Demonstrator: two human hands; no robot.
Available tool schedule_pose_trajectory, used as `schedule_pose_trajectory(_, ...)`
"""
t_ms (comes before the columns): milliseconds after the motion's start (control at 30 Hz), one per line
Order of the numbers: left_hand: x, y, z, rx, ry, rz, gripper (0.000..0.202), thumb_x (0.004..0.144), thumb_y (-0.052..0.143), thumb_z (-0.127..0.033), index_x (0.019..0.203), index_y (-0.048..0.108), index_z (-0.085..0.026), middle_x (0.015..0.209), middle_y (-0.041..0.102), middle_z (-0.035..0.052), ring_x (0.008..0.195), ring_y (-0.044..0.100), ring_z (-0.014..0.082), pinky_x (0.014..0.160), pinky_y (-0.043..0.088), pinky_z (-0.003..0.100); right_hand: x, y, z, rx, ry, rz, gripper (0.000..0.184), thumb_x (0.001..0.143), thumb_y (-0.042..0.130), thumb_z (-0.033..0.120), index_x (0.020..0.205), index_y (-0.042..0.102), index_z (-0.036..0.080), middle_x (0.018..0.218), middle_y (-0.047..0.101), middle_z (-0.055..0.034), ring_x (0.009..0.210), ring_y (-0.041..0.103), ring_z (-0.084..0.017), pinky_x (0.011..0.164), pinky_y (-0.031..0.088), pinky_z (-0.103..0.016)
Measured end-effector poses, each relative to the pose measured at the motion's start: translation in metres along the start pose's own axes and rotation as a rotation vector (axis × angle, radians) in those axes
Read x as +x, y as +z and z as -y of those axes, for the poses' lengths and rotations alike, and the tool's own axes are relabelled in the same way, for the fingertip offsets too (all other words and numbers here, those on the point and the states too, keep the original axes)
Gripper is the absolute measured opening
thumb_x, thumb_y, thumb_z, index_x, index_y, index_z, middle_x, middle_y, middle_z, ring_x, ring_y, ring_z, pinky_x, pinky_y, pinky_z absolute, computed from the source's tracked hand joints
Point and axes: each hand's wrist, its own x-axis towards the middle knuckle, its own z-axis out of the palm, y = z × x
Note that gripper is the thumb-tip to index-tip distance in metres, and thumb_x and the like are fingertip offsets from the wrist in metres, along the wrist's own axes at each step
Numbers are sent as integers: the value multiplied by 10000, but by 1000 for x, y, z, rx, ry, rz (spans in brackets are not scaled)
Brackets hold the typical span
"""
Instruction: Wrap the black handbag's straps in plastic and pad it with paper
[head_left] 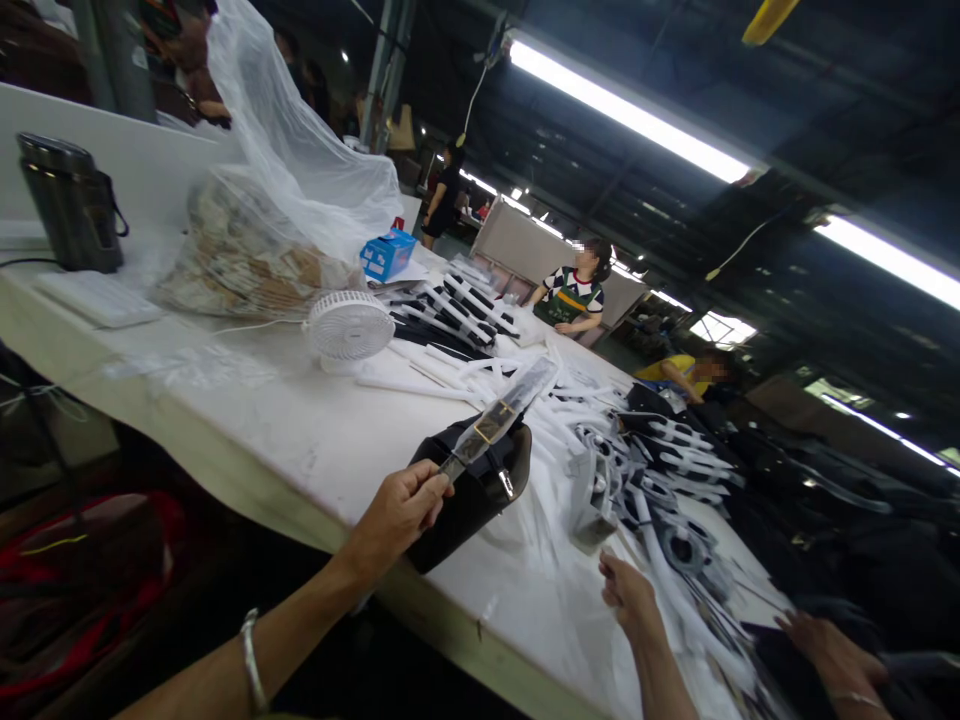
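Observation:
My left hand (pixel 412 500) is closed around the lower end of a dark strap (pixel 487 425) with a gold buckle, wrapped in clear plastic film. The strap points up and away, passing in front of a black bag (pixel 457 520) at the table's near edge. Over the table to the right, my right hand (pixel 628 588) has its fingers curled together. Whether anything is in them is too small to make out. Just beyond that hand stands a grey tape dispenser (pixel 592 505), not touching it.
White-wrapped straps (pixel 562 400) spread over the table. A small white fan (pixel 349 328), a bag of scraps (pixel 255 245), a blue box (pixel 388 255) and a dark tumbler (pixel 71 205) stand leftward. Another person's hand (pixel 832 645) is at lower right. People work farther back.

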Motion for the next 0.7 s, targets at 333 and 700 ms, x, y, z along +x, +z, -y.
schedule_pose_trajectory(333,0,-1,2,-38,14,13,349,820,551,-521,765,568,-177,469,404,-96,334,240,41,347,142,178,9,-16,27,-370,189,-65,299,740,533,313,463,459,230,365,412,19,347,429,-140,412,324,-268)
schedule_pose_trajectory(700,-2,1,-2,-21,-2,24,335,831,552,-495,758,575,-169,476,407,-87,380,272,54,386,171,189,-71,-22,99,1,7,329,445,619,702,609,660,519,205,486,414,85,359,204,-31,389,131,-206)
